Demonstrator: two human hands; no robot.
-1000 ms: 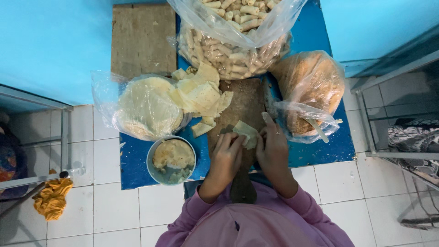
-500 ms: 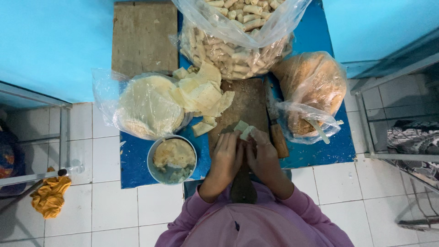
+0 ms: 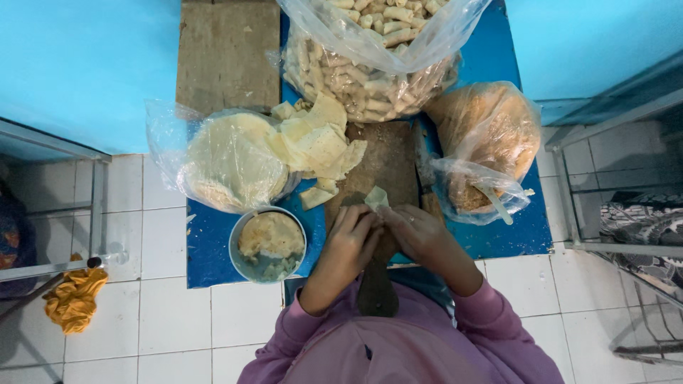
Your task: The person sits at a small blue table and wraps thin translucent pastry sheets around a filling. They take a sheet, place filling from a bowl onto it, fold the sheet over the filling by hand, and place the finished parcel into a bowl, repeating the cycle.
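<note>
My left hand (image 3: 351,235) and my right hand (image 3: 420,233) meet over a brown wooden board (image 3: 388,160) on a blue table (image 3: 213,245). Both hands pinch a small pale wrapper (image 3: 376,198), folded between the fingertips. Loose square wrappers (image 3: 318,144) lie just beyond the board on its left side. A round metal bowl (image 3: 269,243) with a pale paste stands left of my left hand.
A clear bag of flat round wrappers (image 3: 226,162) lies at left. A big clear bag of finished rolls (image 3: 373,53) sits at the back. A bag of brown filling (image 3: 484,139) with a spoon is at right. Another wooden board (image 3: 228,53) lies back left. White tiled floor, an orange cloth (image 3: 75,299).
Both hands have drawn together towards the board's middle, closing around the wrapper, which now shows less than before.
</note>
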